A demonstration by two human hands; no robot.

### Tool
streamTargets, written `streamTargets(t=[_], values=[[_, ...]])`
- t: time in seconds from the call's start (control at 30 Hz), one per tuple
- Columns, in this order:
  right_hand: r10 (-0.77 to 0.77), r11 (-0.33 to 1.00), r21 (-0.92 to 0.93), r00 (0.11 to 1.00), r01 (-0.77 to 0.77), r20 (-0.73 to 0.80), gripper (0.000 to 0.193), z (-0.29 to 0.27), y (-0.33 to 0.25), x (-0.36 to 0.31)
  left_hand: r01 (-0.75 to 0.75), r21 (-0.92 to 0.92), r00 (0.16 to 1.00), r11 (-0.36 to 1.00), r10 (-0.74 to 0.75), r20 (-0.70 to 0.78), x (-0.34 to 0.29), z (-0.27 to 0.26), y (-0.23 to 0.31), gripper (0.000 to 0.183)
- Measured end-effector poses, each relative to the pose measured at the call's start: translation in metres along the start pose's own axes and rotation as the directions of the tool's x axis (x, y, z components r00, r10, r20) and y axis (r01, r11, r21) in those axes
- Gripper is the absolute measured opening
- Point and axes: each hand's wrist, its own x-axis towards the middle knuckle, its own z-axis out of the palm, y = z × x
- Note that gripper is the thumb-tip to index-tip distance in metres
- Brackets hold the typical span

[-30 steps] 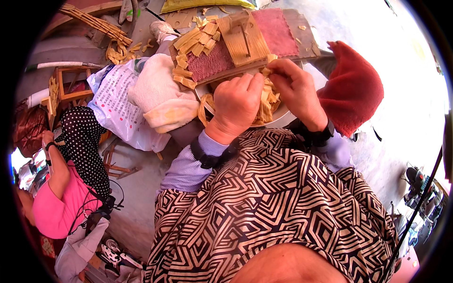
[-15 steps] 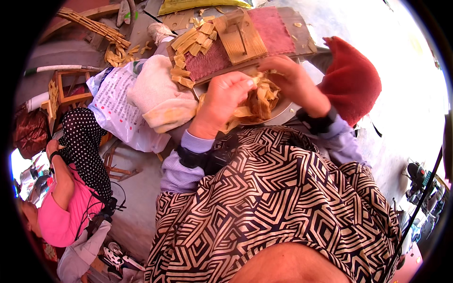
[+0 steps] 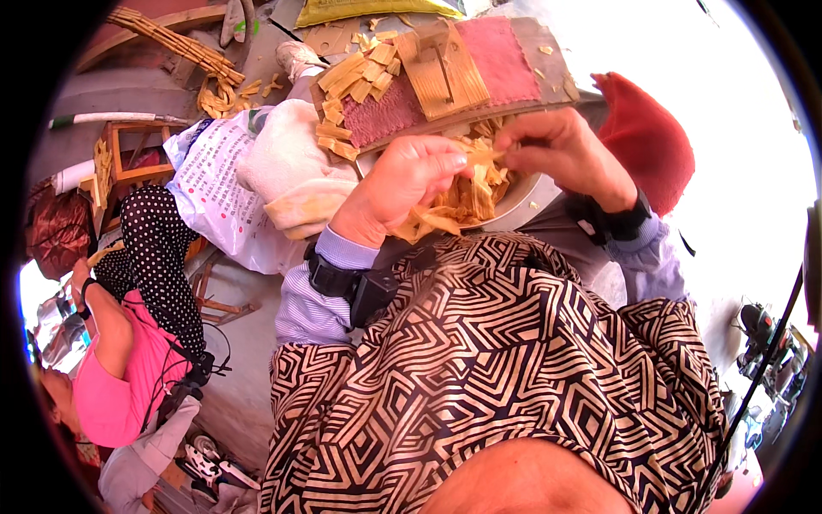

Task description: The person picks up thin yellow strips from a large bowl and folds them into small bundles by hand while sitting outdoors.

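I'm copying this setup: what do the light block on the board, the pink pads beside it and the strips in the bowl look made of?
Block: likely bare wood, with striped grain showing. Pink pads: probably towel-like fabric, matt and nubbly. Strips: perhaps dried plant fibre, thin, yellowish and curling; not certain.

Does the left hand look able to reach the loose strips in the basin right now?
Probably yes: the yellowish strips lie close beside the left hand, with nothing evident between, though it seems busy pinching one.

Board bars your way ahead; towel crowds left hand, red cloth right hand; gap right of bowl.
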Motion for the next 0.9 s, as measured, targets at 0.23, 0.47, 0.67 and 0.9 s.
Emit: streamTargets(t=[0.23,0.47,0.67,0.9], values=[[-0.041,0.999,-0.042,0.971,0.031,-0.237,0.017,0.01,0.001,0.02,-0.152,0.239,0.977,0.959,0.183,-0.111,0.02,-0.022,-0.002,0.018],[-0.146,0.978,-0.188,0.929,0.085,-0.341,0.009,0.001,0.023,0.058,-0.145,0.283,0.917,0.948,0.236,-0.323,0.051,-0.049,0.009,0.011],[-0.166,0.966,-0.246,0.922,0.08,-0.351,0.01,0.002,0.034,0.075,-0.191,0.318,0.869,0.928,0.311,-0.385,0.073,-0.065,-0.002,0.01],[-0.263,0.841,-0.541,0.875,0.002,-0.406,0.012,0.005,0.053,0.086,-0.125,0.844,0.705,0.521,0.646,-0.294,0.09,-0.068,-0.013,0.016]])
